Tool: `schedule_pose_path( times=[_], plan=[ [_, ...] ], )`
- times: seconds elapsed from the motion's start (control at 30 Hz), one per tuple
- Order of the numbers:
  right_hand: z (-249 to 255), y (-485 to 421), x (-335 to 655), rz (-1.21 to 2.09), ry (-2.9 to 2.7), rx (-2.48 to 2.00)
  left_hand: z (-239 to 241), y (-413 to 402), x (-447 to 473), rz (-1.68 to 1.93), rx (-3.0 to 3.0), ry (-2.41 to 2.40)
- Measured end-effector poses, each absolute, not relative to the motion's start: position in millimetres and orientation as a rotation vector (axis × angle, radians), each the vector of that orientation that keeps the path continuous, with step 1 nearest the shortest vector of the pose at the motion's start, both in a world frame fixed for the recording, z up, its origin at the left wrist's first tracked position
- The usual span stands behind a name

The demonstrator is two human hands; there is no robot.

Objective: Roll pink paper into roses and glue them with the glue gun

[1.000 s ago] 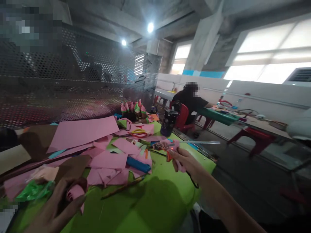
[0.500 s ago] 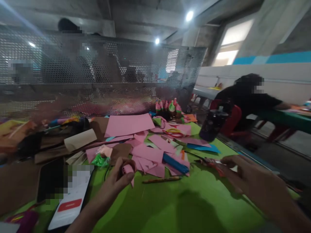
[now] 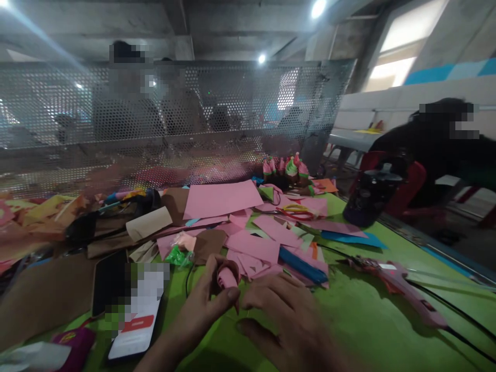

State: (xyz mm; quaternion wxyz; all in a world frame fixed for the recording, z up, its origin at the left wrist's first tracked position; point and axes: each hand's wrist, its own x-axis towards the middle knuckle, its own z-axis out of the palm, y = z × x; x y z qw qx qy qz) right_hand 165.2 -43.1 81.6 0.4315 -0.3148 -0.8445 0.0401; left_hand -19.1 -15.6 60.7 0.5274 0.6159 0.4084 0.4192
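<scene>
My left hand (image 3: 211, 302) is closed around a small rolled pink paper piece (image 3: 228, 279) with a brown outer layer; a pointed pink end hangs below the thumb. Just to its right is my right hand (image 3: 282, 312), with thumb and fingers apart and nothing seen between them. It is slightly blurred. On the green table at the right lies a pink glue gun (image 3: 414, 299), its nozzle pointing left. Pink paper scraps (image 3: 251, 248) and a blue cutter-like tool (image 3: 302, 265) lie beyond my hands.
A phone (image 3: 141, 310) lies at the left beside brown sheets (image 3: 46, 294). Yellow-handled scissors (image 3: 296, 211), a dark bottle (image 3: 372, 199) and several small pink-and-green cone figures (image 3: 290, 169) stand or lie farther back. A perforated metal screen (image 3: 232, 113) closes the back.
My right hand has left the glue gun on the table and moved left, beside the rolled paper. My left hand keeps its hold. The whole view has shifted, with things appearing farther right.
</scene>
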Motion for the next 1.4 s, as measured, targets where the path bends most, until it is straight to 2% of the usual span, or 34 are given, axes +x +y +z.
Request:
schedule_pose_path(
  times=[0.47, 1.4],
  plan=[
    [91, -44, 169, -0.048, -2.074, -0.738, 62, -18, -20, 0.938, 1.527, 0.957],
    [104, -22, 172, 0.193, -1.979, -0.939, 56, -20, -20, 0.882, 1.659, 0.979]
  ],
)
